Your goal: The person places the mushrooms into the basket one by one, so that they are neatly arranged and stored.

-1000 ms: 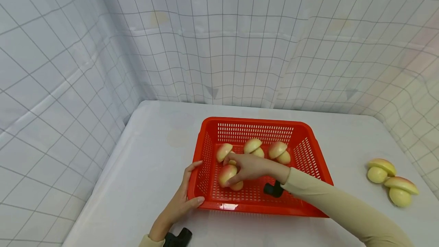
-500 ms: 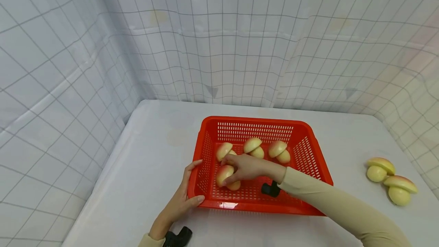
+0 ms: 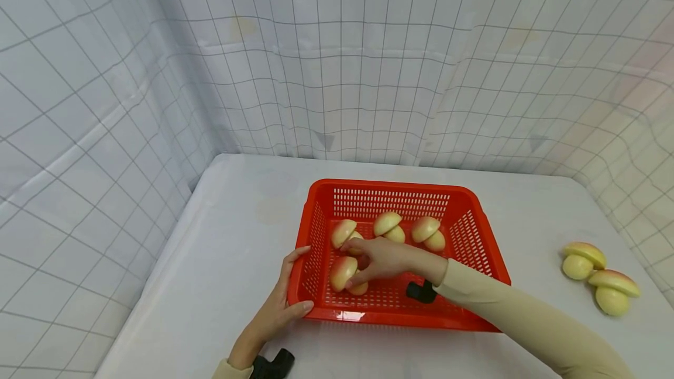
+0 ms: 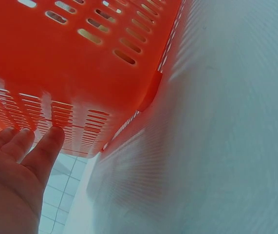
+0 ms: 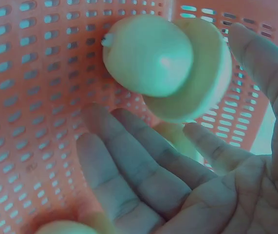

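My right hand (image 3: 376,256) is inside the red plastic basket (image 3: 405,323), its fingers spread above a toy-like mushroom (image 3: 342,274) with a yellow cap blushed red. The thumb tip is at the cap's edge, and the other fingers stand apart from it. In the right wrist view the mushroom (image 5: 148,56) lies on its side between thumb and index finger, not gripped. My left hand (image 3: 279,303) rests at the basket's front left corner, thumb on the rim. In the left wrist view its straight fingers (image 4: 48,148) touch the slotted outer wall (image 4: 80,92).
Three more mushrooms lie along the basket's back: left mushroom (image 3: 344,233), middle mushroom (image 3: 388,226) and right mushroom (image 3: 428,233). Two others, a far mushroom (image 3: 581,259) and a near mushroom (image 3: 613,291), are on the white table (image 3: 253,209) to the right. Gridded white curtains (image 3: 337,75) enclose the table.
The front mushroom has shifted slightly left and turned a little in the basket. My right hand's thumb and fingers have parted somewhat around it. The left hand has stayed put.
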`<move>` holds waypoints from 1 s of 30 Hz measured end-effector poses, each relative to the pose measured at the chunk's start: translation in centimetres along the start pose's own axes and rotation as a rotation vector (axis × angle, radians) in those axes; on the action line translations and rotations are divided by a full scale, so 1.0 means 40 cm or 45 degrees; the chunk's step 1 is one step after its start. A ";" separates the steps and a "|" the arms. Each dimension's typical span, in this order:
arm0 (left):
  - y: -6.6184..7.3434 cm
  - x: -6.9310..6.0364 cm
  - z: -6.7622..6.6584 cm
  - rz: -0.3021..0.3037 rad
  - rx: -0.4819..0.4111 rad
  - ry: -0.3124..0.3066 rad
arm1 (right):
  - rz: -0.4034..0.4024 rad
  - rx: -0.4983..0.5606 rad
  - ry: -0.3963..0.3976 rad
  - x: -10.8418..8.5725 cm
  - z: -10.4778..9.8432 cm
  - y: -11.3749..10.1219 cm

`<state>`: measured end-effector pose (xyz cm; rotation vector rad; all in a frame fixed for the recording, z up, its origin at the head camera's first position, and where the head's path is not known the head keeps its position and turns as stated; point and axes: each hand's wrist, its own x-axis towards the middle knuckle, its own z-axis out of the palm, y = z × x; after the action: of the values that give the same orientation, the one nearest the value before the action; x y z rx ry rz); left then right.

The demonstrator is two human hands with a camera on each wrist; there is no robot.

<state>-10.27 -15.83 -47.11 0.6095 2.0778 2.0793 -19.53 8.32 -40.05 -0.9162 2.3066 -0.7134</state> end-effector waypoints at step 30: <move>-0.012 0.003 -0.001 0.040 0.020 -0.017 | 0.362 0.028 1.198 -0.412 -0.214 0.176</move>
<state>-10.49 -15.81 -47.54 0.6604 2.0924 2.0721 -18.09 27.07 -33.71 -0.2042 3.1180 -1.2107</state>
